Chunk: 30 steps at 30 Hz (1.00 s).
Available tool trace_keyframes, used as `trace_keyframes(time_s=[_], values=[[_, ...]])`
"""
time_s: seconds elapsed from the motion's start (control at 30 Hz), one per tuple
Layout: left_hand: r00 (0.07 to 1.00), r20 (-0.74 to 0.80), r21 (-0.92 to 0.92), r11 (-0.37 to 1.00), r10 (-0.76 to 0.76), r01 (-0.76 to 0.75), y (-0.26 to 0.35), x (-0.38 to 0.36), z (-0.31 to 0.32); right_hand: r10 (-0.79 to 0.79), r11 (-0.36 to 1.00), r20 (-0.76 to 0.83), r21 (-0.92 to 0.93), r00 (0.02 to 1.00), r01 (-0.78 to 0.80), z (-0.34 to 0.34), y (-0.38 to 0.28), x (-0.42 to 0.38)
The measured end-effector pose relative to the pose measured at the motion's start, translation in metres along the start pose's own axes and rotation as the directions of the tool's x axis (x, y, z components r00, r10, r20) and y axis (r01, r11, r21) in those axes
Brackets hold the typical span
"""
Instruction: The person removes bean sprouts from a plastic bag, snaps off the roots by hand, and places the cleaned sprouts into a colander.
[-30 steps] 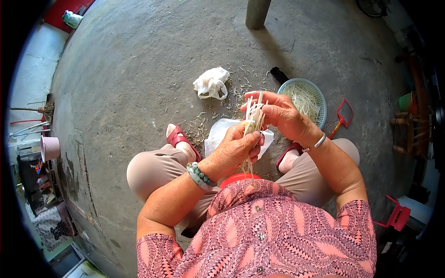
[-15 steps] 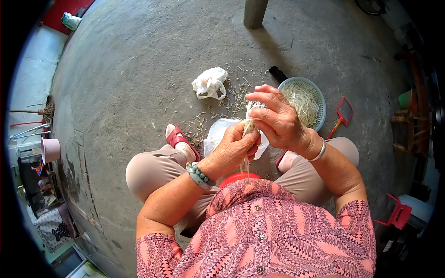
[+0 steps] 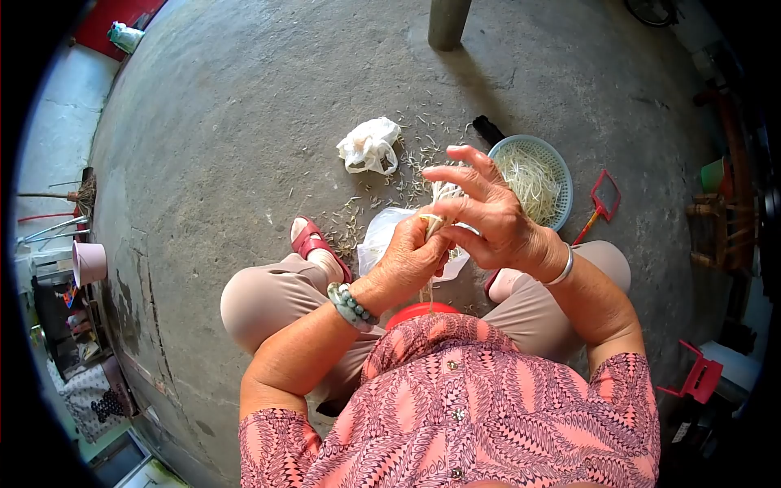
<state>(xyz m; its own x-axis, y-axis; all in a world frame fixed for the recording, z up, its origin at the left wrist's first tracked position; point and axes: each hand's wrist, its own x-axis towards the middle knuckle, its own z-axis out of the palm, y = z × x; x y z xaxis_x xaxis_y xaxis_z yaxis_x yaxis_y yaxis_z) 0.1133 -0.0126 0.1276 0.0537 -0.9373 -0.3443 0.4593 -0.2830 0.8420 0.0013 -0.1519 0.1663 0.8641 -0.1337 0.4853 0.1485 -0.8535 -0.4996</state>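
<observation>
My left hand (image 3: 407, 256), with beaded and jade bracelets at the wrist, is closed round a small bunch of pale bean sprouts (image 3: 446, 192). Thin ends hang below the fist. My right hand (image 3: 486, 203) meets it from the right, thumb and index finger pinching at the sprouts while the other fingers stretch up. Beyond the hands, a white plastic sheet (image 3: 376, 237) lies on the floor, partly hidden by them. A round light-blue basket (image 3: 567, 185) holding many sprouts stands to the right.
A crumpled white plastic bag (image 3: 369, 146) lies among scattered sprout bits (image 3: 350, 224). Right of the basket is a red fly swatter (image 3: 604, 199). A grey post (image 3: 447, 24) rises at the top, and a pink bucket (image 3: 89, 264) is at the left. A wooden chair (image 3: 716, 232) stands far right.
My right hand's thumb and index finger have come down closer to my left fist, and its other fingers have shifted slightly left. My left hand still grips the sprouts.
</observation>
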Motion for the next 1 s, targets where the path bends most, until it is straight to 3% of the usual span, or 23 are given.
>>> trace_keyframes(time_s=[0.1, 0.3, 0.4, 0.6, 0.67, 0.87, 0.9, 1.0], values=[[0.999, -0.038, 0.051, 0.998, -0.019, 0.021, 0.0, 0.0, 0.0, 0.053, 0.997, -0.026, -0.049, 0.998, -0.054, -0.001, 0.003, -0.002], [0.999, -0.051, 0.025, 1.0, -0.012, 0.013, 0.003, -0.002, 0.002, -0.039, 0.976, -0.02, -0.214, 0.999, 0.034, -0.003, 0.004, -0.004], [0.998, -0.035, -0.007, 0.999, -0.044, 0.044, 0.004, -0.001, 0.002, -0.036, 0.989, -0.043, -0.143, 0.998, 0.029, -0.002, 0.001, -0.003], [0.998, -0.031, -0.024, 0.998, -0.051, 0.05, 0.006, -0.001, 0.004, 0.144, 0.978, -0.206, 0.179, 0.968, -0.107, -0.007, -0.005, 0.003], [0.999, -0.012, -0.032, 0.999, -0.034, 0.034, 0.007, -0.002, 0.004, 0.27, 0.949, -0.272, 0.234, 0.923, -0.209, -0.015, -0.003, 0.006], [0.999, 0.027, -0.186, 0.982, -0.032, 0.036, 0.007, -0.005, 0.003, 0.435, 0.896, -0.194, 0.185, 0.879, -0.403, -0.016, 0.028, 0.007], [0.999, 0.023, -0.211, 0.976, -0.043, 0.047, 0.009, -0.005, 0.002, 0.367, 0.93, -0.219, 0.065, 0.904, -0.362, -0.015, 0.027, 0.009], [0.998, 0.049, -0.3, 0.952, -0.044, 0.057, 0.008, -0.006, -0.003, 0.345, 0.938, -0.219, 0.054, 0.913, -0.342, -0.013, 0.02, 0.009]])
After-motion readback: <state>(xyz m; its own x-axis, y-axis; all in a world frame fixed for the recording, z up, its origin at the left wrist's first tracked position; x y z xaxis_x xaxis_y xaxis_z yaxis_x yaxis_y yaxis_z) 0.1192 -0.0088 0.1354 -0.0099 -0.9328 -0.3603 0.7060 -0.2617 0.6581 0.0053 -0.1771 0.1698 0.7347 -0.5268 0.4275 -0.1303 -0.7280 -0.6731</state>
